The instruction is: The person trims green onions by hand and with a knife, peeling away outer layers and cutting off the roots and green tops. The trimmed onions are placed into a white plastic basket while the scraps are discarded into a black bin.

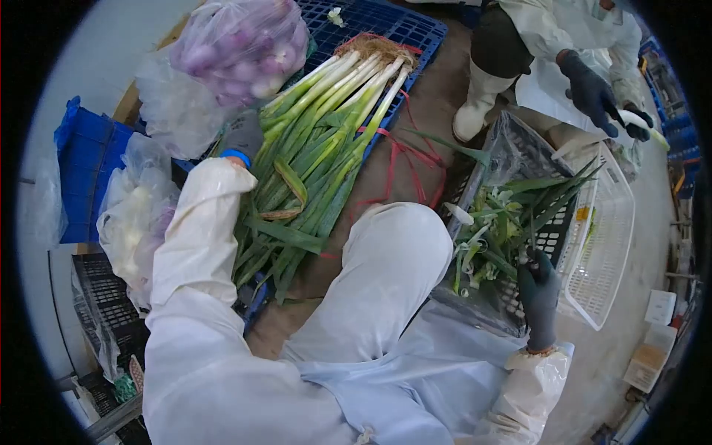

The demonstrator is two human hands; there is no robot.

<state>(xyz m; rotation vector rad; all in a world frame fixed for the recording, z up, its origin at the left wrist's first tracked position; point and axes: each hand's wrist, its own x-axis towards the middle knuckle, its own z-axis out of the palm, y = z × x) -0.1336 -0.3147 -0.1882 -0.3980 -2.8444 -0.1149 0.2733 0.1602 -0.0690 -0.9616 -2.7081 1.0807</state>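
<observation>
A large bundle of leeks point(319, 148) lies on a blue plastic pallet point(415, 30), roots at the far end and green leaves toward me. My left hand point(243, 136), in a grey glove, is at the left edge of the leaves; its fingers are partly hidden. Over the right side of a black crate point(512, 315), my gloved right hand point(539, 289) is closed around something thin that I cannot make out. Cut leek leaves and trimmings point(482, 245) fill the crate below and left of that hand.
A bag of purple-skinned bulbs point(237, 55) sits beyond my left hand, with another plastic bag point(137, 215) nearer. Red straps point(415, 159) trail by the leeks. A white basket point(604, 245) adjoins the crate. At upper right, a co-worker's gloved hands point(593, 89) hold a white stalk.
</observation>
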